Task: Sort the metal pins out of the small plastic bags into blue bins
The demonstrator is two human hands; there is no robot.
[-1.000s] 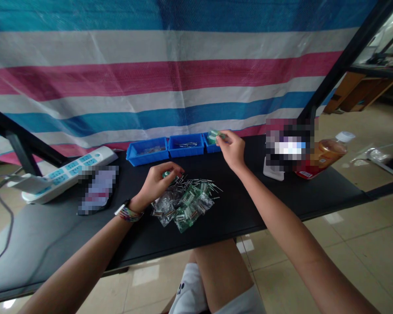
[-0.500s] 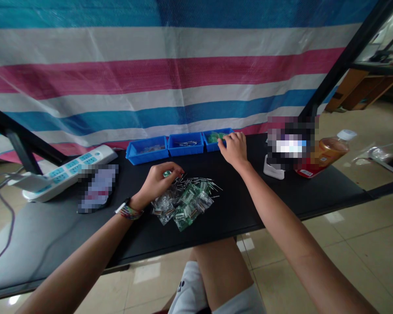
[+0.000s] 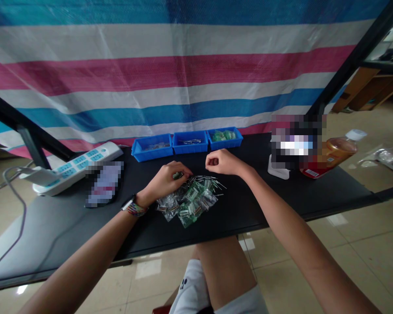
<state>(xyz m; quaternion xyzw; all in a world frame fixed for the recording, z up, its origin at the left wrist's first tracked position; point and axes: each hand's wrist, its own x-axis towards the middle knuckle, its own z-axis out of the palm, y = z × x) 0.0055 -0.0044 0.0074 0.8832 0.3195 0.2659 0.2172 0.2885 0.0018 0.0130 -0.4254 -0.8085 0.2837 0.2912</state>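
My left hand (image 3: 169, 179) is at the upper left edge of a pile, its fingers curled toward the thumb. A bit of green shows inside the curl, too small to name. Small clear plastic packets (image 3: 168, 205), green packets (image 3: 188, 213) and loose thin metal pins (image 3: 209, 179) make up the pile. My right hand (image 3: 225, 162) is closed above the black table, between the pile and the right bin; whatever its fingers hold, if anything, is hidden. Behind, a blue bin (image 3: 225, 144) contains green packets, the middle bin (image 3: 190, 148) metal pins, and the left bin (image 3: 152, 155) clear packets.
A white power strip (image 3: 78, 168) with a plugged-in adapter and a blurred-out pouch (image 3: 102, 185) lie at left. At right are a bottle (image 3: 334, 152), a white object (image 3: 278, 169) and a pixelated item (image 3: 294, 144). A striped sheet (image 3: 183, 74) hangs behind the table.
My right hand has left the right bin and come back toward the pile, its fingers now closed. My left hand stays by the pile. The view has shifted slightly.
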